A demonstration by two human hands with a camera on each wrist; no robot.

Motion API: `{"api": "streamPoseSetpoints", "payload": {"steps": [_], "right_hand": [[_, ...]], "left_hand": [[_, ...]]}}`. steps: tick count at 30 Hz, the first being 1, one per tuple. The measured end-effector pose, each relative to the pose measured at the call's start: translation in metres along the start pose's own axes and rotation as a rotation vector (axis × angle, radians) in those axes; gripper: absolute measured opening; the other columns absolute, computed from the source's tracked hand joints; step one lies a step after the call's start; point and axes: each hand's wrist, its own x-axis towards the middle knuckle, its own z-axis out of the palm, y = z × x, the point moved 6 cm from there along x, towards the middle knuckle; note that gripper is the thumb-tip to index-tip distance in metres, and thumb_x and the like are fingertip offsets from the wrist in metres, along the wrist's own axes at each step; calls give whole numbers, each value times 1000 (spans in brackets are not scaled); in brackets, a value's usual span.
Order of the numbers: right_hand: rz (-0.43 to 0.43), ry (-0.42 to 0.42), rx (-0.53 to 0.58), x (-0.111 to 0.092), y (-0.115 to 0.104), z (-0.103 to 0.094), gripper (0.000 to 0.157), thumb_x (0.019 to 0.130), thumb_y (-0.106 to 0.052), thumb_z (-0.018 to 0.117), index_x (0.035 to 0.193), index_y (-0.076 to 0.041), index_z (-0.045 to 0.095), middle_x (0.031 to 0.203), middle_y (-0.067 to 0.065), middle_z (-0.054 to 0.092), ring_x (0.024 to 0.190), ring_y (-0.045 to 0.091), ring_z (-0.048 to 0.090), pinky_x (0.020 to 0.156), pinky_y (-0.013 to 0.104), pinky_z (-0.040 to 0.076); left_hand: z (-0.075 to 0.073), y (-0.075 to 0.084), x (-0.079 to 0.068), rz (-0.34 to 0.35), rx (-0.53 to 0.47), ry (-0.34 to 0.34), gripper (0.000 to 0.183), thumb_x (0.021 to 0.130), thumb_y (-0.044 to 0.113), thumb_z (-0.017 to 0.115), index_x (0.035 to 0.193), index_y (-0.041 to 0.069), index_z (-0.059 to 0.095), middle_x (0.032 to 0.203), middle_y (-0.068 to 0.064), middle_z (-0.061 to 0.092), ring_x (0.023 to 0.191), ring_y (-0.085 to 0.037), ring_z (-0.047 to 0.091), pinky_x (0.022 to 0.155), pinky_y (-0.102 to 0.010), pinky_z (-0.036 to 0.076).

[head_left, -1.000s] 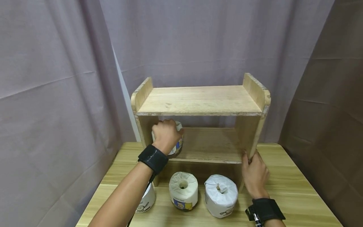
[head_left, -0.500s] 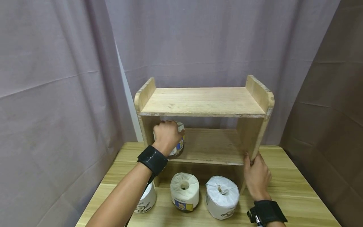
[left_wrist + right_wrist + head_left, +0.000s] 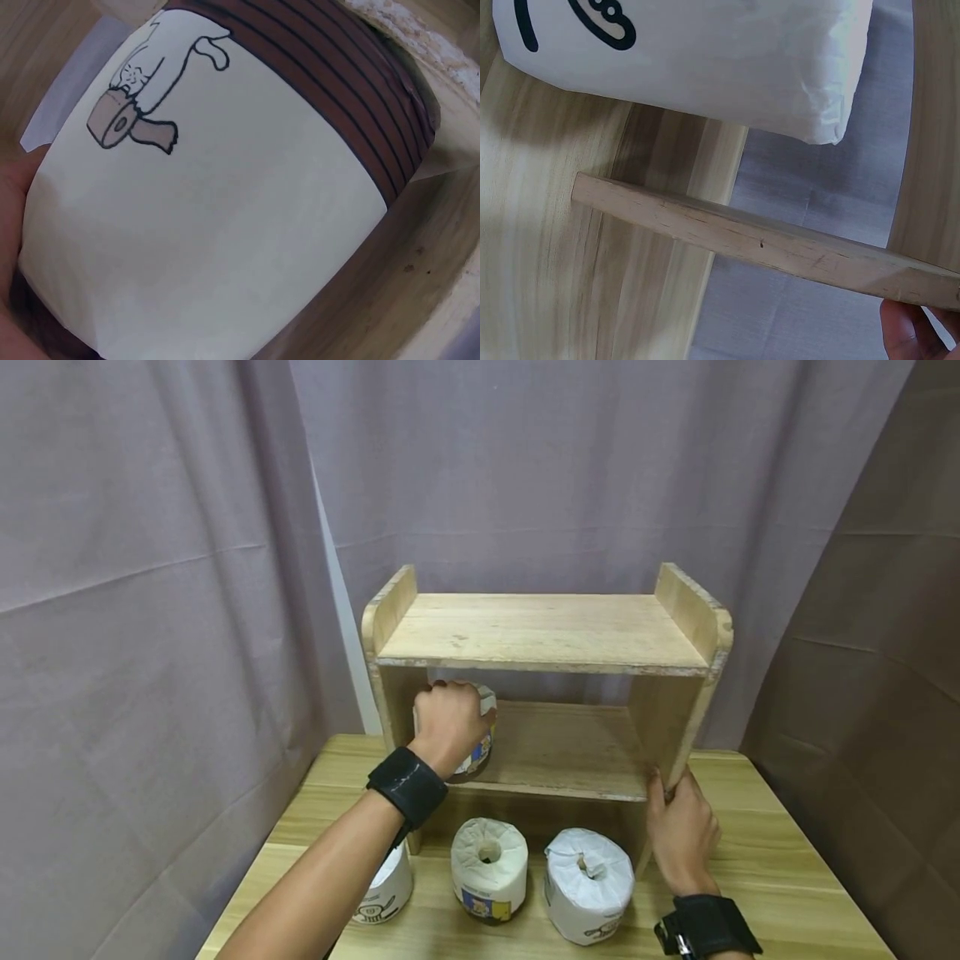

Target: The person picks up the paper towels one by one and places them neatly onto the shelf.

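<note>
On the left of the middle board of a small wooden shelf unit stands a paper-wrapped toilet paper roll. My left hand grips it from above, covering most of it. The left wrist view shows this roll large and close, with a cat drawing and a brown striped band. My right hand holds the front edge of the unit's right side panel, with the thumb on the inner face. In the right wrist view, fingertips touch that panel.
Three more toilet paper rolls stand on the wooden table in front of the unit: a white one partly behind my left forearm, a cream one in the middle and a white one at right. Grey curtains hang behind.
The head view has shifted slightly, so the unit appears a little further right. Both hands keep their hold, and the roll stays at the left of the middle board.
</note>
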Motion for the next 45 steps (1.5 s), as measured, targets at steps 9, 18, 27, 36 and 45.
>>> {"api": "streamPoseSetpoints", "payload": {"steps": [9,18,27,36,45], "right_hand": [[-12,-3,4,3,-3,2,37,98,-41,51,104,-5,58,99,26,65,89,55,58,64,64,36],[-1,-16,-12,3,3,-3,36,98,-40,50,102,-5,58,97,27,64,88,55,57,63,64,35],[-9,-5,-2,7,7,-6,36,97,-40,52,98,-5,57,97,29,64,87,57,57,63,65,35],[6,-6,-15,11,13,-10,36,97,-41,51,96,-6,57,98,28,64,88,56,57,63,64,35],[11,-15,-20,12,15,-12,36,97,-41,50,96,-6,56,101,28,64,89,57,56,63,64,35]], "left_hand": [[-8,-1,0,78,18,43,56,86,54,62,48,18,43,50,4,40,47,-18,44,43,-34,34],[-5,3,-5,151,0,18,59,88,57,60,47,20,42,50,5,38,49,-17,46,51,-35,42],[-8,5,-7,195,16,72,52,85,60,62,53,19,53,58,1,52,68,-21,58,70,-40,46],[-7,13,-4,266,-52,-25,44,86,59,61,84,16,72,85,2,68,97,-22,61,89,-43,43],[-4,17,-6,339,-52,-23,42,86,60,60,87,19,71,90,5,69,97,-20,59,86,-41,42]]}}
